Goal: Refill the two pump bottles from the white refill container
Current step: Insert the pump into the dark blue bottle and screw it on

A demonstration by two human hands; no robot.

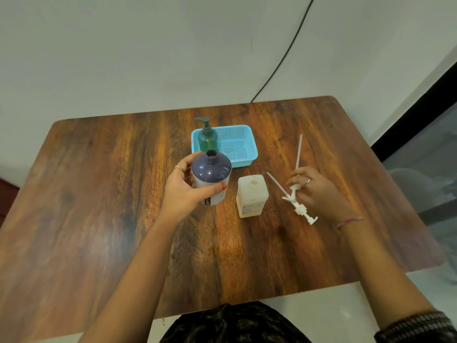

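Setting: wooden table (99,194) pushed up against a pale wall, black cable (284,53) running down behind it, camera looking straight down at both arms.
Left hand: the left hand (184,191) is wrapped around the purple-topped bottle (210,179), thumb across the front, fingers curled behind. Bottle stands upright and its neck is open, no pump in it.
Behind it: green pump bottle (208,138) sits in the left end of the blue basket (243,144), pump on, so that one isn't opened yet by the look of it.
Middle: white refill container (252,195) stands upright just to the right of the purple one, close but not touching, cap off, mouth facing up.
Right hand: the right hand (312,188) has curled fingers pinching a white pump (295,179) by its collar, tube pointing away toward the wall. A second pump (300,209) lies flat on the table right by it.
What matters next: my guess is the pour comes next. The refill container sits between both hands, roughly equally near each, but the right one has to drop its pump first.
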